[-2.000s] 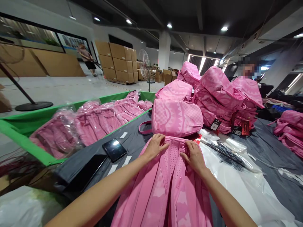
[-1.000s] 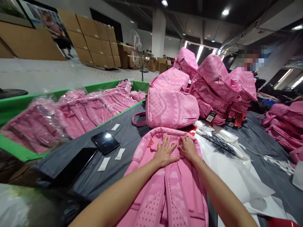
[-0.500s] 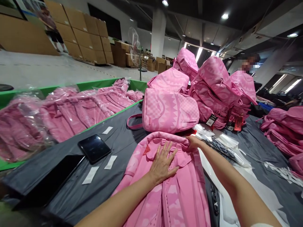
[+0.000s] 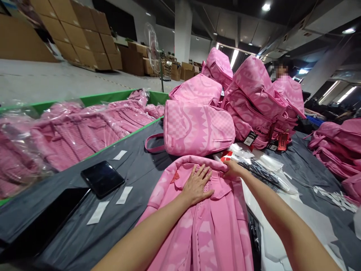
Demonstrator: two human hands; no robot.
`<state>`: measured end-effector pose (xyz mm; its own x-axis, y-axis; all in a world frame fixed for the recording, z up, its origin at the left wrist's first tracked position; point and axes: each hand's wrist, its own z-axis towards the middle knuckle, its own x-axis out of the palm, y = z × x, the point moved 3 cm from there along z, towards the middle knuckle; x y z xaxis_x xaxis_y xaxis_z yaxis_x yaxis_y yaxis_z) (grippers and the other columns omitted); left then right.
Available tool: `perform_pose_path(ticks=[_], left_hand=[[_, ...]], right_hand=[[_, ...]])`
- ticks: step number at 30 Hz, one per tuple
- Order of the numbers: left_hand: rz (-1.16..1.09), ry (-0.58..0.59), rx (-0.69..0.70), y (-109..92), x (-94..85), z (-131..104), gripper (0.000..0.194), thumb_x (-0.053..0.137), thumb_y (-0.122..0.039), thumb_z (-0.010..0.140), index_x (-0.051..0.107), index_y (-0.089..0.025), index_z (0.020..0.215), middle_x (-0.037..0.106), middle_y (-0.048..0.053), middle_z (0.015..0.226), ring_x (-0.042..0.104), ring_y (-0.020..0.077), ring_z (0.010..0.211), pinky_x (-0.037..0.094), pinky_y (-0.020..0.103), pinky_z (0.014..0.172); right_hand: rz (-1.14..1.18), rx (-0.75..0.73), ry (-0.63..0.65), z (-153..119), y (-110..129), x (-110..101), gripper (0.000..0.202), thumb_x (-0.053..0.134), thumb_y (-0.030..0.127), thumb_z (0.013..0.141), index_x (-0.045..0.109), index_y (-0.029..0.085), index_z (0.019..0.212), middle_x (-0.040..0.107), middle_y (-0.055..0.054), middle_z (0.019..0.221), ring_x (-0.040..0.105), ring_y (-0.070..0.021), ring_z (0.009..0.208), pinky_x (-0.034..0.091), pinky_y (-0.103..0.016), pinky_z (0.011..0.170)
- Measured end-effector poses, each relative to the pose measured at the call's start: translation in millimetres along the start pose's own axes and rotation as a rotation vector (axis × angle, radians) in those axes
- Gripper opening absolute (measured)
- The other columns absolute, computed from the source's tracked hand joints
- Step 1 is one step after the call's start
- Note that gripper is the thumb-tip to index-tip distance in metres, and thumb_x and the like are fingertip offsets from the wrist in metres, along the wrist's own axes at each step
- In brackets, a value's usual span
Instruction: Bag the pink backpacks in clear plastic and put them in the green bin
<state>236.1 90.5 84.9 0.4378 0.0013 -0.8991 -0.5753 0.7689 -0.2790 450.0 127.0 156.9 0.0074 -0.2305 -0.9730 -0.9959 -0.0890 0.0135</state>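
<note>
My left hand [image 4: 196, 187], its grip spread flat, lies on a pink, mottled fabric backpack [image 4: 166, 203], straps up on the dark-grey-covered table [image 4: 141, 162], as my right hand [image 4: 232, 170] pinches its padded top rim. Long patterned shoulder straps [image 4: 204, 233] run down its back; a small red tag [image 4: 175, 177] shows near the top.

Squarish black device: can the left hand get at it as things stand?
Probably yes: the left hand lies flat on the pink backpack, and past the bag's edge only a flat white strip lies toward the squarish black device.
</note>
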Motion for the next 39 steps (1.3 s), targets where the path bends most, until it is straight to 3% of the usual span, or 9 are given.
perform_pose_path(ticks=[7, 10, 14, 20, 24, 28, 31, 35, 39], left_hand=[[-0.093, 0.122, -0.009, -5, -8.6, -3, 0.077, 0.055, -0.065, 0.092, 0.045, -0.019, 0.153, 0.041, 0.014, 0.161, 0.033, 0.0307, 0.153, 0.006, 0.06, 0.128], [-0.126, 0.108, -0.009, -4, -5.6, 2, 0.079, 0.058, -0.066, 0.089, 0.046, -0.02, 0.153, 0.041, 0.015, 0.161, 0.034, 0.0313, 0.152, 0.008, 0.061, 0.128], [-0.14, 0.063, -0.021, -1, -2.4, 11, 0.08, 0.063, -0.062, 0.087, 0.047, -0.02, 0.152, 0.043, 0.015, 0.16, 0.037, 0.0323, 0.151, 0.007, 0.061, 0.128], [-0.195, -0.04, -0.089, 10, -7.9, 9, 0.055, 0.043, -0.025, 0.1, 0.041, -0.017, 0.154, 0.059, 0.01, 0.148, 0.052, 0.0208, 0.14, 0.017, 0.051, 0.13], [-0.216, -0.084, -0.077, 13, -7.1, 8, 0.049, 0.038, -0.016, 0.1, 0.051, -0.024, 0.146, 0.064, 0.007, 0.143, 0.058, 0.0206, 0.134, 0.019, 0.055, 0.129], [-0.205, -0.086, -0.069, 13, -3.4, 7, 0.046, 0.036, -0.018, 0.102, 0.051, -0.023, 0.145, 0.064, 0.008, 0.142, 0.059, 0.021, 0.133, 0.018, 0.055, 0.129], [-0.176, -0.08, -0.072, 12, -0.3, 7, 0.043, 0.033, -0.023, 0.105, 0.051, -0.021, 0.144, 0.062, 0.009, 0.144, 0.057, 0.0209, 0.135, 0.018, 0.054, 0.129], [-0.126, -0.088, -0.086, 7, 2.9, 11, 0.039, 0.039, -0.027, 0.106, 0.053, -0.021, 0.142, 0.061, 0.01, 0.145, 0.056, 0.0228, 0.136, 0.019, 0.056, 0.128], [-0.079, -0.079, -0.086, 4, 2.8, 16, 0.034, 0.041, -0.025, 0.105, 0.063, -0.025, 0.131, 0.071, 0.007, 0.129, 0.063, 0.0234, 0.124, 0.024, 0.053, 0.127]], right_hand=[[-0.087, 0.046, -0.087, -23, 23, -2, 0.027, 0.08, 0.028, 0.077, 0.072, 0.016, 0.099, 0.074, -0.013, 0.103, 0.069, -0.0295, 0.098, 0.047, -0.03, 0.077], [-0.111, 0.064, -0.09, -26, 22, -9, 0.02, 0.079, 0.032, 0.08, 0.073, 0.018, 0.092, 0.074, -0.013, 0.101, 0.069, -0.0296, 0.099, 0.049, -0.03, 0.077], [-0.107, 0.136, -0.136, -19, 27, -20, 0.023, 0.071, 0.029, 0.088, 0.072, 0.015, 0.106, 0.074, -0.017, 0.105, 0.069, -0.0329, 0.102, 0.05, -0.034, 0.078], [0.067, -0.022, -0.181, -22, 55, -37, 0.018, 0.065, 0.018, 0.091, 0.076, 0.019, 0.105, 0.075, -0.01, 0.107, 0.07, -0.0247, 0.099, 0.05, -0.03, 0.081], [0.24, -0.077, -0.118, -51, 64, -2, 0.015, 0.07, 0.008, 0.081, 0.079, 0.019, 0.085, 0.075, -0.001, 0.083, 0.07, -0.0173, 0.079, 0.052, -0.024, 0.075], [0.341, 0.005, -0.198, -74, 68, 42, 0.02, 0.068, 0.012, 0.085, 0.079, 0.02, 0.1, 0.076, -0.004, 0.096, 0.071, -0.0206, 0.09, 0.057, -0.029, 0.08], [0.365, 0.032, -0.219, -75, 68, 51, 0.017, 0.064, 0.018, 0.092, 0.077, 0.022, 0.103, 0.076, -0.003, 0.099, 0.071, -0.02, 0.09, 0.057, -0.029, 0.076], [0.273, 0.015, -0.227, -59, 74, 23, 0.015, 0.063, 0.016, 0.093, 0.076, 0.019, 0.087, 0.074, -0.004, 0.089, 0.07, -0.0205, 0.084, 0.052, -0.027, 0.071], [0.142, -0.067, -0.313, -19, 108, -20, 0.02, 0.062, 0.023, 0.098, 0.071, 0.02, 0.114, 0.068, -0.01, 0.118, 0.065, -0.0238, 0.109, 0.049, -0.029, 0.086]])
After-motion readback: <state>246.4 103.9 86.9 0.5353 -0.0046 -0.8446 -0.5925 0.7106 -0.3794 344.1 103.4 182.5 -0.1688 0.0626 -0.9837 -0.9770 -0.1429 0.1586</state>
